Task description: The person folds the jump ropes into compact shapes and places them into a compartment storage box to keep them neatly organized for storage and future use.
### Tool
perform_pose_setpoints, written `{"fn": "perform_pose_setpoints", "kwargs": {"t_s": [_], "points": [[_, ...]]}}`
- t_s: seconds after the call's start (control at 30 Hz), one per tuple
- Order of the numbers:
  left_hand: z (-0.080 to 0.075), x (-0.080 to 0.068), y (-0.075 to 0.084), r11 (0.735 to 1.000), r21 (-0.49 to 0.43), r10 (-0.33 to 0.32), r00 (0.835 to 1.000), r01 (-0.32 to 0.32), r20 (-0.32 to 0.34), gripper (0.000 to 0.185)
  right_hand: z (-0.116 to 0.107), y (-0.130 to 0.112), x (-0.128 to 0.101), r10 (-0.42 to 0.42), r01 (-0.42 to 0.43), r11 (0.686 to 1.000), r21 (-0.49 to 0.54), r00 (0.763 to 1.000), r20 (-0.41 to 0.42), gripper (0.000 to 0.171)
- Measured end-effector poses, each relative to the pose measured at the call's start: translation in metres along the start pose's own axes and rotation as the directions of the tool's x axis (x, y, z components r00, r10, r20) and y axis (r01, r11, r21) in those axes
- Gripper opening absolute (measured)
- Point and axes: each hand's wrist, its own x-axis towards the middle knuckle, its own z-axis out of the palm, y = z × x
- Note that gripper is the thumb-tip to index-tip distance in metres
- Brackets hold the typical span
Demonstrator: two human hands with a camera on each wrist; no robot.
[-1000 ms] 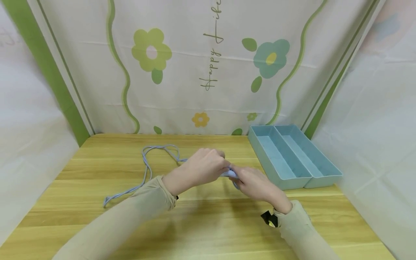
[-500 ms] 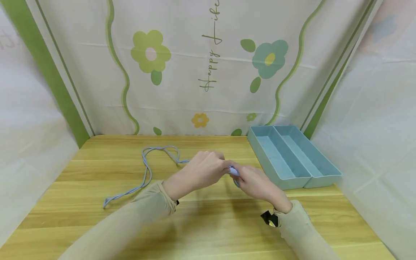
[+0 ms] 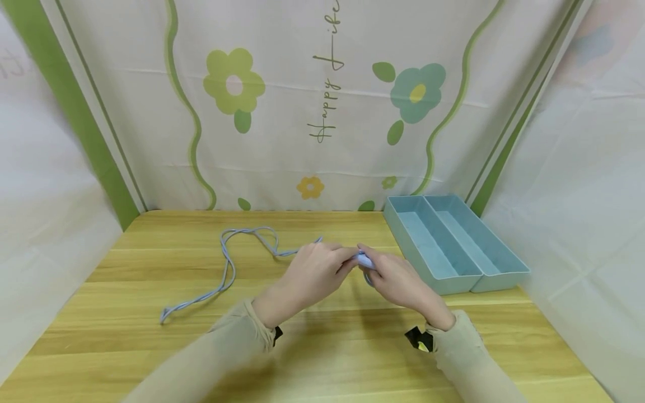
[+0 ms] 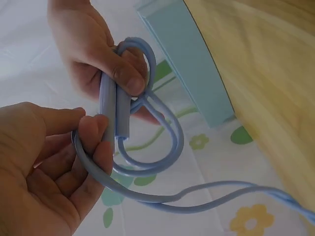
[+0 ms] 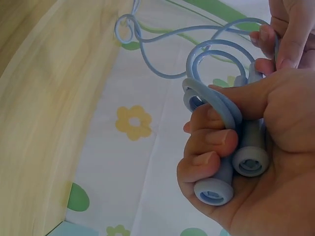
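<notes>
A light blue jump rope has its two handles [image 5: 251,160] side by side in my right hand [image 3: 398,282], whose fingers curl round them. Part of the cord is looped about the handles, and the thumb lies over it in the left wrist view. My left hand [image 3: 314,274] is right beside the handles' cord ends, its bent fingers holding a stretch of cord [image 4: 115,186]. From there the doubled cord [image 3: 227,263] trails leftward across the table in loose bends, its far end [image 3: 165,314] toward the front left.
Two long light blue bins [image 3: 428,240] stand side by side at the back right of the wooden table [image 3: 322,358]. A white curtain [image 3: 282,134] with printed flowers hangs behind the table, and white cloth walls [image 3: 579,224] close in both sides.
My left hand has turned and come slightly nearer, and a piece of cord now shows behind it. The right hand keeps its grip on the handles almost in place.
</notes>
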Motion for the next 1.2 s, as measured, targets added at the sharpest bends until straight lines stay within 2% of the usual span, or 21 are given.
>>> {"fn": "perform_pose_setpoints", "kwargs": {"t_s": [0.2, 0.4, 0.6, 0.77, 0.87, 0.93, 1.07, 1.2], "points": [[0.006, -0.008, 0.004, 0.992, -0.088, -0.092, 0.994, 0.085, -0.067, 0.013, 0.0, 0.0, 0.0, 0.006, -0.006, 1.0, 0.018, 1.0, -0.009, 0.048], [0.009, -0.015, 0.006, 0.967, -0.2, -0.183, 0.976, 0.158, -0.116, 0.012, -0.002, 0.001, 0.002, 0.029, -0.029, 0.994, 0.106, 1.0, 0.002, 0.047], [0.014, -0.018, 0.007, 0.935, -0.316, -0.214, 0.967, 0.161, -0.141, 0.014, -0.005, 0.003, 0.003, 0.019, -0.018, 0.984, 0.175, 1.0, -0.006, 0.042], [0.018, -0.021, 0.006, 0.894, -0.413, -0.26, 0.952, 0.175, -0.16, 0.015, -0.007, 0.002, 0.002, 0.012, -0.012, 0.971, 0.24, 1.0, 0.001, 0.036], [0.022, -0.021, 0.007, 0.865, -0.469, -0.28, 0.948, 0.179, -0.154, 0.016, -0.008, 0.002, 0.001, 0.006, -0.008, 0.962, 0.272, 1.0, 0.007, 0.037], [0.023, -0.021, 0.008, 0.852, -0.492, -0.279, 0.951, 0.179, -0.137, 0.015, -0.008, 0.002, 0.001, -0.001, -0.002, 0.956, 0.295, 1.0, 0.009, 0.037], [0.026, -0.021, 0.009, 0.846, -0.505, -0.26, 0.96, 0.172, -0.109, 0.016, -0.009, 0.001, 0.001, -0.008, 0.0, 0.936, 0.351, 1.0, 0.019, 0.037], [0.028, -0.022, 0.008, 0.842, -0.518, -0.256, 0.958, 0.155, -0.13, 0.015, -0.011, 0.001, -0.001, 0.007, -0.021, 0.909, 0.417, 0.999, 0.036, 0.025]]}}
